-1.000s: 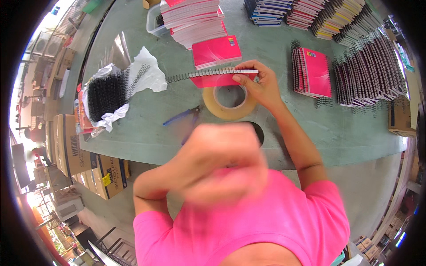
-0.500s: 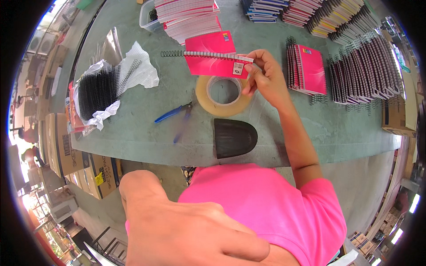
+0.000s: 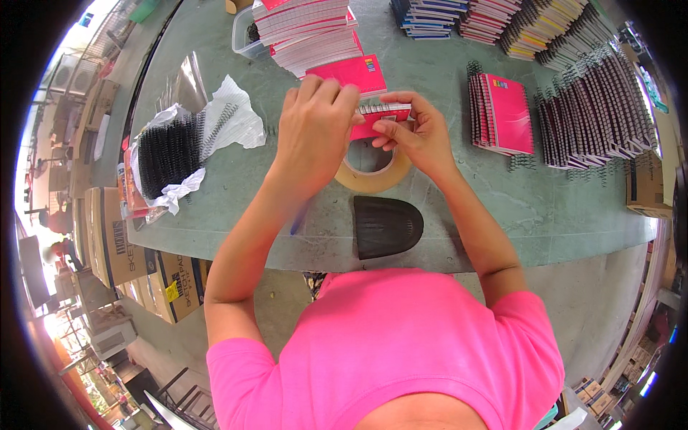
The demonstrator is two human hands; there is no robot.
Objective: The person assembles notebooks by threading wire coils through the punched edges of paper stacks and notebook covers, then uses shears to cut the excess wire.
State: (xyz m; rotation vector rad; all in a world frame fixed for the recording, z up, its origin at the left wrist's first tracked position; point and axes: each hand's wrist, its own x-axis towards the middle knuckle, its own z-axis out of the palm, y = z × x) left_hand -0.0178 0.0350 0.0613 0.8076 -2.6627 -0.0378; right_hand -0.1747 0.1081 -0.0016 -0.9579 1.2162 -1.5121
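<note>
My right hand [image 3: 419, 136] pinches the right end of a small pink notebook [image 3: 367, 129], its spine and black wire coil [image 3: 373, 110] turned up. My left hand [image 3: 315, 132] is closed at the notebook's left end, fingers curled by the coil. It covers that end, so its exact grip is partly hidden. Just beyond lies another pink notebook [image 3: 351, 74]. Under my hands rests a wide roll of clear tape [image 3: 373, 179], partly covered. A blue handle of the cutting pliers [image 3: 299, 217] shows beside my left forearm, which hides the remainder.
Loose black coils [image 3: 168, 154] lie on white paper at the left. Pink notebooks are stacked [image 3: 315, 39] beside a clear plastic tub [image 3: 247, 43]. Coiled notebooks [image 3: 598, 118] and a pink pile [image 3: 505, 111] stand right. A black rounded pad [image 3: 387, 227] sits near the table's front edge.
My left hand has moved from the near foreground up over the table to the notebook's left end. It now covers the coil's overhanging end. My right hand keeps its pinch.
</note>
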